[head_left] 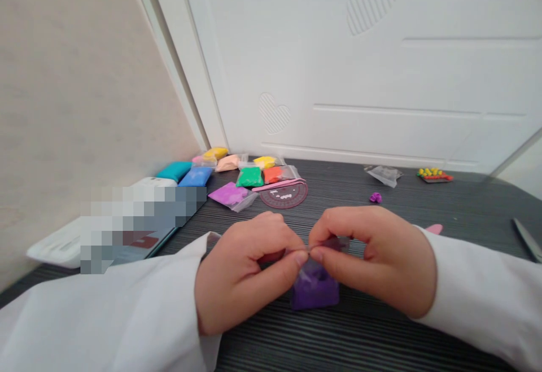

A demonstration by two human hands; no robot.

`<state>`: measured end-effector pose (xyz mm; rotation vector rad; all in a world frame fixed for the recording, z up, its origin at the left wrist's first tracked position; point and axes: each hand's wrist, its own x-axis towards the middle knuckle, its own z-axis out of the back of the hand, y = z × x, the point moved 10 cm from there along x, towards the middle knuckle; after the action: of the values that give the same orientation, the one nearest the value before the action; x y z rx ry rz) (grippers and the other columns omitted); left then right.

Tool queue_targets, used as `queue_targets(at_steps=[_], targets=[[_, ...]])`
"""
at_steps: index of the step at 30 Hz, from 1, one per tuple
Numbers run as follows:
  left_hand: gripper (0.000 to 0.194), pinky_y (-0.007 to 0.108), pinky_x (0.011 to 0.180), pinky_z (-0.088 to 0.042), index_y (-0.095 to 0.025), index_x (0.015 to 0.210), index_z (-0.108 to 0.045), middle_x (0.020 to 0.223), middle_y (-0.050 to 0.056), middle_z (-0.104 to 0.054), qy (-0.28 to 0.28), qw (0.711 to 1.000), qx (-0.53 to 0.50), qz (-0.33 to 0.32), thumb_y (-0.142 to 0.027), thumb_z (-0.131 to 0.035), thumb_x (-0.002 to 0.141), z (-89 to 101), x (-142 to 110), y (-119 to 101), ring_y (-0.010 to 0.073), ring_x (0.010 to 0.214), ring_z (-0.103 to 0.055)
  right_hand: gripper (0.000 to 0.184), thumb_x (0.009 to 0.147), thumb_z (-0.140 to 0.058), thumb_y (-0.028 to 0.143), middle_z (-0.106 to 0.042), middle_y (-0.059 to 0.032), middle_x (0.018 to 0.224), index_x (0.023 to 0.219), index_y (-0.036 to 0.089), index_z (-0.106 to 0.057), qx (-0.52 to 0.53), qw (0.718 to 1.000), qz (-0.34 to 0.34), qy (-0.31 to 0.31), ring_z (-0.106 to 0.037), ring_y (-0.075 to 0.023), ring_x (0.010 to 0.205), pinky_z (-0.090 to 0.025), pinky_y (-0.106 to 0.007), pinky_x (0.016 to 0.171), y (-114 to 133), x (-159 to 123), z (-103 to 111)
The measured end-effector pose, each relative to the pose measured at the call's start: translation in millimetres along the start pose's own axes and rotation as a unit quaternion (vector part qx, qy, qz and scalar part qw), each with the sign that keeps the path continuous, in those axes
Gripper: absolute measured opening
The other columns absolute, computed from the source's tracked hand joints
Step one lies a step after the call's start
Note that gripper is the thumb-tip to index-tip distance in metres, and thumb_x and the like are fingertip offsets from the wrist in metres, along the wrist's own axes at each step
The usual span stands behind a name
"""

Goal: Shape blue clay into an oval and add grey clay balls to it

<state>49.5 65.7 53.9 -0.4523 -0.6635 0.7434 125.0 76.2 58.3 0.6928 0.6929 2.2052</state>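
My left hand (245,273) and my right hand (376,259) meet above the dark table, their fingertips pinching at the middle. A thin strip, perhaps of clay, runs between the fingertips. My right hand also holds a small dark purple piece of modelling clay (337,243), partly hidden by its fingers. Directly below the hands lies a purple clay packet (314,287) in a clear bag, its top hidden by my fingers. A small red piece (271,257) shows inside my left hand's curled fingers.
Several bagged clay colours (249,177) and a round maroon mat (283,195) lie at the far left. Further right are a small purple clay curl (375,197), an empty clear bag (383,175) and a yellow-and-red clay piece (434,175). A dark tool (527,240) lies at the right edge.
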Motion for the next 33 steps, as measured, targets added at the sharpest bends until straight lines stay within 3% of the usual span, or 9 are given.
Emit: queue_targets(at_steps=[4, 9, 14, 19, 22, 25, 29, 31, 33], targets=[[0.023, 0.025, 0.061, -0.033, -0.017, 0.067, -0.06, 0.056, -0.003, -0.05, 0.014, 1.0, -0.006, 0.009, -0.022, -0.047, 0.085, -2.0, 0, 0, 0.011, 0.058, -0.043, 0.008, 0.078, -0.055, 0.016, -0.061, 0.0064, 0.067, 0.074, 0.019, -0.061, -0.034, 0.999, 0.001, 0.011, -0.053, -0.0065, 0.063, -0.038, -0.019, 0.057, 2, -1, -2], [0.022, 0.026, 0.061, -0.035, -0.019, 0.069, -0.059, 0.06, -0.002, -0.048, -0.015, 1.0, 0.003, 0.02, -0.022, -0.046, 0.086, 6.1, 1, 3, 0.0125, 0.062, -0.046, 0.013, 0.082, -0.056, 0.026, -0.061, 0.0052, 0.063, 0.074, 0.021, -0.064, -0.078, 0.996, -0.035, 0.029, -0.052, -0.0088, 0.059, -0.037, -0.023, 0.055, -11, 4, 9], [0.023, 0.026, 0.06, -0.036, -0.02, 0.073, -0.062, 0.065, -0.001, -0.052, -0.024, 0.998, -0.019, 0.053, -0.026, -0.046, 0.088, 8.8, 3, 13, 0.0128, 0.063, -0.047, 0.018, 0.083, -0.055, 0.027, -0.053, 0.0061, 0.059, 0.067, 0.019, -0.057, -0.129, 0.991, 0.015, 0.017, -0.047, -0.0075, 0.056, -0.034, -0.022, 0.053, -4, 7, 21], [0.022, 0.025, 0.061, -0.036, -0.019, 0.074, -0.063, 0.066, -0.001, -0.053, -0.017, 0.995, -0.063, 0.074, -0.027, -0.048, 0.087, 3.8, 2, 17, 0.0122, 0.063, -0.048, 0.018, 0.083, -0.056, 0.03, -0.057, 0.0055, 0.06, 0.069, 0.021, -0.061, -0.109, 0.993, 0.018, 0.04, -0.049, -0.0077, 0.055, -0.035, -0.022, 0.052, -7, 6, 14], [0.022, 0.025, 0.065, -0.036, -0.018, 0.075, -0.063, 0.072, -0.001, -0.057, -0.019, 0.988, -0.097, 0.118, -0.03, -0.049, 0.087, -0.2, 3, 30, 0.0129, 0.069, -0.05, 0.016, 0.083, -0.054, 0.027, -0.06, 0.004, 0.061, 0.073, 0.02, -0.064, -0.112, 0.993, 0.032, 0.026, -0.051, -0.0084, 0.055, -0.037, -0.022, 0.052, -9, 9, 20], [0.02, 0.026, 0.062, -0.034, -0.018, 0.087, -0.061, 0.067, -0.003, -0.05, -0.034, 0.951, -0.248, 0.181, -0.032, -0.047, 0.087, -7.6, 5, 50, 0.0119, 0.065, -0.045, 0.017, 0.082, -0.053, 0.028, -0.063, 0.0026, 0.062, 0.077, 0.02, -0.067, -0.173, 0.984, 0.014, -0.028, -0.054, -0.0094, 0.055, -0.04, -0.022, 0.051, -21, 15, 44], [0.023, 0.022, 0.049, -0.027, -0.015, 0.101, -0.055, 0.062, -0.004, -0.042, -0.072, 0.833, -0.47, 0.281, -0.017, -0.046, 0.08, -23.1, 3, 73, 0.0084, 0.054, -0.034, 0.023, 0.083, -0.048, 0.027, -0.066, -0.0025, 0.068, 0.085, 0.019, -0.069, -0.33, 0.938, -0.014, -0.107, -0.059, -0.0143, 0.06, -0.041, -0.026, 0.053, -48, 23, 78], [0.026, 0.02, 0.048, -0.027, -0.014, 0.103, -0.054, 0.065, -0.003, -0.046, -0.077, 0.803, -0.506, 0.306, -0.012, -0.048, 0.078, -27.8, 1, 76, 0.0073, 0.054, -0.037, 0.027, 0.083, -0.043, 0.022, -0.068, -0.0072, 0.079, 0.088, 0.017, -0.069, -0.374, 0.921, -0.006, -0.107, -0.061, -0.0188, 0.069, -0.041, -0.03, 0.058, -63, 26, 78], [0.026, 0.019, 0.048, -0.031, -0.014, 0.105, -0.053, 0.067, -0.002, -0.051, -0.072, 0.796, -0.516, 0.31, -0.01, -0.05, 0.08, -29.5, 1, 75, 0.0064, 0.054, -0.042, 0.024, 0.081, -0.047, 0.02, -0.068, -0.0099, 0.081, 0.087, 0.015, -0.069, -0.401, 0.912, 0.001, -0.086, -0.062, -0.0217, 0.07, -0.042, -0.033, 0.06, -74, 27, 68]])
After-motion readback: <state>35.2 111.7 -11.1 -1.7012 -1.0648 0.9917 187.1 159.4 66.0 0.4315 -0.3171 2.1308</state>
